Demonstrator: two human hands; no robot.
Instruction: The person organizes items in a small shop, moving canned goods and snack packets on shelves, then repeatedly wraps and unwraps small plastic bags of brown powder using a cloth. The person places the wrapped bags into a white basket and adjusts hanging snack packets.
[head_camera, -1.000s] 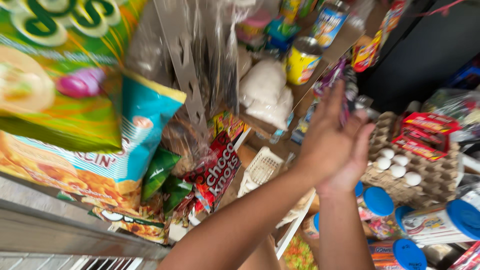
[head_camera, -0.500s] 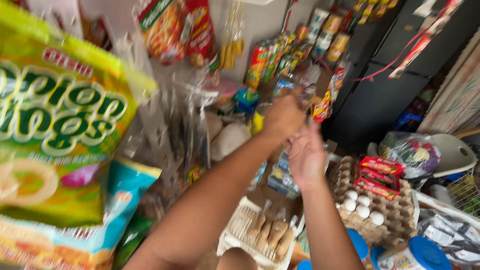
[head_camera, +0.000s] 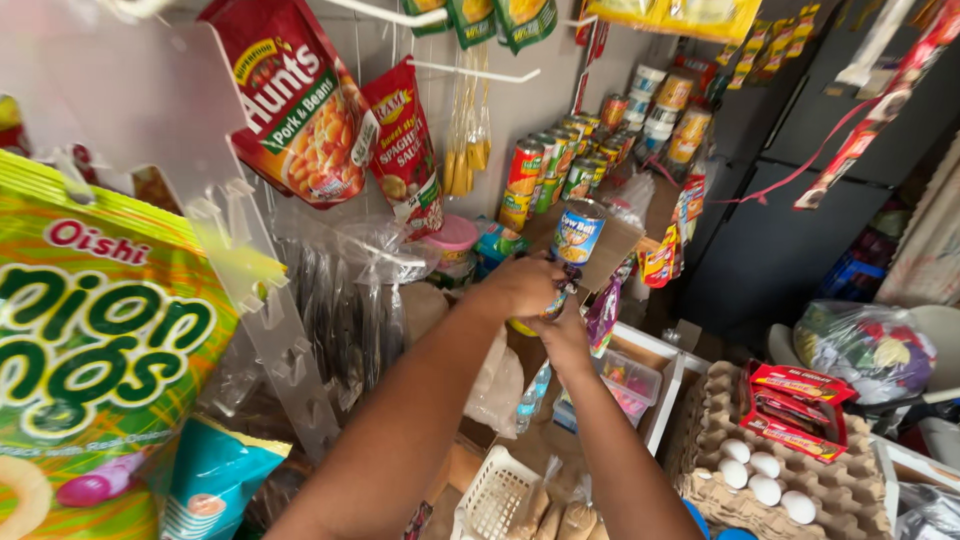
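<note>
**At the shelf edge: 2 hands around a small packet**

At the middle of the stall, below a blue-labelled can (head_camera: 577, 232), a small packet (head_camera: 556, 302) sits between both hands. The left hand (head_camera: 520, 285) is clenched around it from above; the right hand (head_camera: 565, 335) pinches it from below, though the fingers hide most of it. Doing this well likely means keeping both elbows low and working close to the body, since the can stands just above the knuckles and a purple sachet strip (head_camera: 603, 312) hangs beside them. Further out, 2 red hanging pouches (head_camera: 300, 100) dangle at upper left, and an egg tray (head_camera: 790, 480) with 4 eggs lies well apart at lower right.
</note>
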